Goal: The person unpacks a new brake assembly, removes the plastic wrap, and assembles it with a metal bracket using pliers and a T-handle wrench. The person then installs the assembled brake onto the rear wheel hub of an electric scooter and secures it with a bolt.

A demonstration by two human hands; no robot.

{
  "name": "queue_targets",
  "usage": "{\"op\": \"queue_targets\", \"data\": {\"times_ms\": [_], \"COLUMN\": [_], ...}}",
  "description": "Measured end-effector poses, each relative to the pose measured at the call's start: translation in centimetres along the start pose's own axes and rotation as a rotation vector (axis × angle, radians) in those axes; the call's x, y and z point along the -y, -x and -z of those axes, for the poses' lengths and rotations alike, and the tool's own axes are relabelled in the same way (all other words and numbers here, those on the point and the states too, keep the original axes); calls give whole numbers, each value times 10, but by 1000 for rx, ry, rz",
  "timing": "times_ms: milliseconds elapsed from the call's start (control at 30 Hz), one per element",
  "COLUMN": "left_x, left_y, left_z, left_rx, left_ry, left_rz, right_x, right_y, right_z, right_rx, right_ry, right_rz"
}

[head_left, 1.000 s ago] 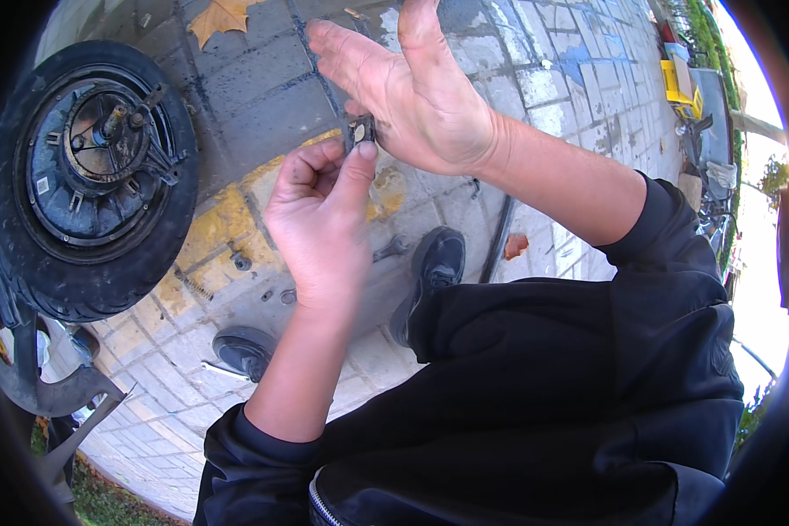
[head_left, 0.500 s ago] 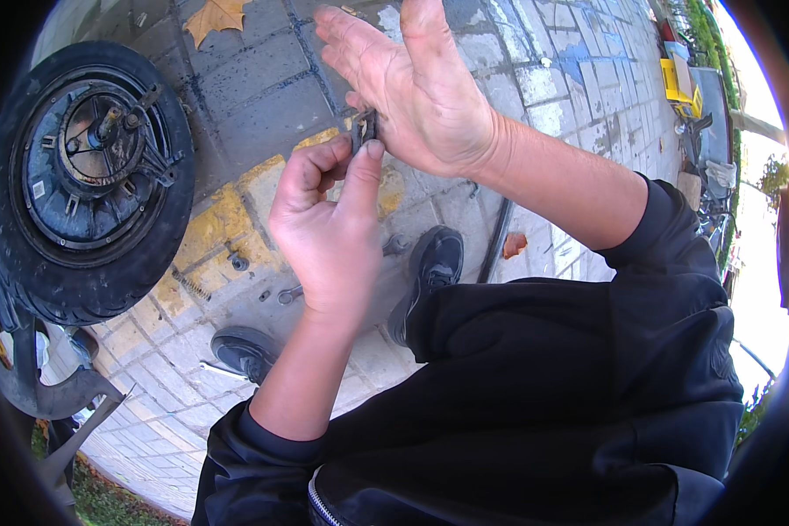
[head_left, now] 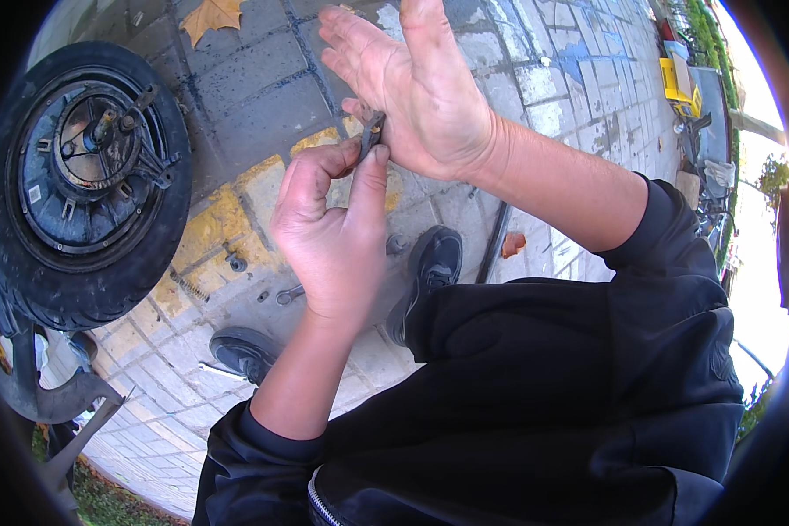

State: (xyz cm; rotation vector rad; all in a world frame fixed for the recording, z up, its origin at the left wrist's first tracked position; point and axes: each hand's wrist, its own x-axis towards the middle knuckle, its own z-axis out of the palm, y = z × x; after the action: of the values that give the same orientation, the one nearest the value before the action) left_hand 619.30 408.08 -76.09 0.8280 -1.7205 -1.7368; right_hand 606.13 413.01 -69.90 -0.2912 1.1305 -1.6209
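Between thumb and forefinger, my left hand (head_left: 329, 223) pinches a small dark metal part (head_left: 373, 131) with a brownish, rusty patch. Its exact kind is too small to make out. Held palm up with fingers spread, my right hand (head_left: 421, 101) is beside the part, whose upper end appears to touch the base of the palm. To the left is a wheel (head_left: 162, 241) with a black tyre, its dark hub (head_left: 96, 145) facing me and a lever arm (head_left: 158, 164) on the hub's side.
On the paving below my hands lie a wrench (head_left: 289, 295), a coil spring (head_left: 190, 287), a small nut-like piece (head_left: 236, 260) and another wrench (head_left: 222, 371) by my shoe (head_left: 244, 352). A dark bar (head_left: 494, 241) lies right of my other shoe. Far right stands a yellow crate (head_left: 680, 88).
The small metal part has tilted and turned in my left hand's fingers, which moved slightly right. My right hand stays almost still.
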Motion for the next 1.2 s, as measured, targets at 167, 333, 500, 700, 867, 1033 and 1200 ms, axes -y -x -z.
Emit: {"op": "queue_targets", "data": {"times_ms": [167, 333, 500, 700, 867, 1033, 1200], "left_x": [-5, -4, 31, 80, 15, -138, -165], "left_y": [-4, -6, 6, 10, -35, -106, -138], "left_z": [2, 7, 25, 55, 90, 242, 332], "left_rx": [46, 124, 147, 536, 638, 262, -204], "left_ry": [37, 102, 336, -709, -677, -1057, -1075], "left_rz": [29, 59, 281, 195, -73, -323, -90], "right_x": [-4, -16, -20, -37, -47, -38, -91], "right_y": [-8, -7, -3, 11, 4, -36, -67], "right_z": [1, 6, 47, 105, 99, 64, 17], "right_rx": [40, -5, -177, 79, 209, 181, 567], "right_ry": [30, 176, 154, 1273, 1515, 1500, 1700], "right_rz": [0, 23, 17, -362, -74, 55, 47]}}
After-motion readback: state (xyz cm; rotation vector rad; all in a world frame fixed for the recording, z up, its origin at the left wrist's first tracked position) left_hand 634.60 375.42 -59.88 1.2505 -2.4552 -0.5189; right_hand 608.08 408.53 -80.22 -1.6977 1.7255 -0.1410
